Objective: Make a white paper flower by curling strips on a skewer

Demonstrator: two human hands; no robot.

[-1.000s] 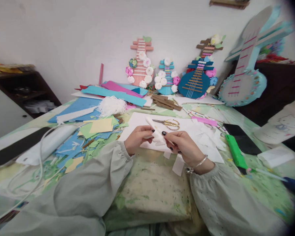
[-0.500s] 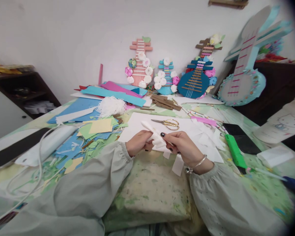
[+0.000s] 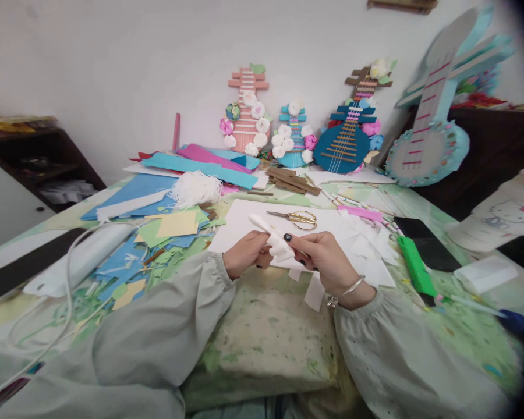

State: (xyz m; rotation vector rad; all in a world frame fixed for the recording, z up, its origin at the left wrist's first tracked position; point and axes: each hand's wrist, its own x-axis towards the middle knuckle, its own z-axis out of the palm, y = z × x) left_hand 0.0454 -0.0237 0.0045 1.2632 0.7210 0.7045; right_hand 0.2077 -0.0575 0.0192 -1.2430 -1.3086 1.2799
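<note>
Left hand (image 3: 247, 255): fingers curled, gripping the paper's side.
Paper (image 3: 280, 248): white, between the hands, three o'clock from the left, nine from the right; long axis ten to four o'clock; both touch it, neither nearer.
Scissors (image 3: 293, 217): beyond the paper, towards one o'clock.
Right hand (image 3: 327, 256): thumb and fingers pinching its four-o'clock end.

White paper piece (image 3: 280, 247): was partly hidden by the left grip (image 3: 247, 254) and right grip (image 3: 329, 256). White sheet (image 3: 240, 215): was partly masked behind both. Bottle (image 3: 502, 212): was cut by the right edge, well right of the grip. Wooden ledge (image 3: 404, 5): was cropped by the top edge, high beyond the grip. Cabinet contents (image 3: 67, 190): were too blurred to identify, far left of the grip.
</note>
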